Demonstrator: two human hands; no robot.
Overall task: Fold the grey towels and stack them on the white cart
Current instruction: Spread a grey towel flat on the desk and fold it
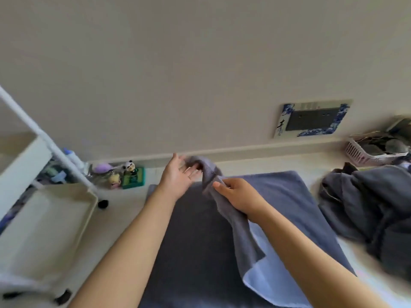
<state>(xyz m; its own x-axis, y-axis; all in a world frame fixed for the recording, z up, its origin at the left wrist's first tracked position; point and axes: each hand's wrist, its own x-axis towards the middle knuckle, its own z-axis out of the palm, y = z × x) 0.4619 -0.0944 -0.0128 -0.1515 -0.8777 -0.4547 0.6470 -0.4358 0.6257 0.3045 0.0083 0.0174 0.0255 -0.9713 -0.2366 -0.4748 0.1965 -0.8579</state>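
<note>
Grey towel (231, 221) pinched by right hand (240, 196); left hand (180, 174) flat, fingertips touching.

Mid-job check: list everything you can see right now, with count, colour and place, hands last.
held towel: 1, grey, lifted over the mat
mat: 1, dark blue-grey, centre floor
towel pile: 1, dark grey, right
white cart: 1, left, tray bare
toy figures: a few, mixed colours, by the wall
basket: 1, pink, far right
wall panel: 1, blue-white frame
left hand: open, fingers at towel's top
right hand: grips towel
</note>
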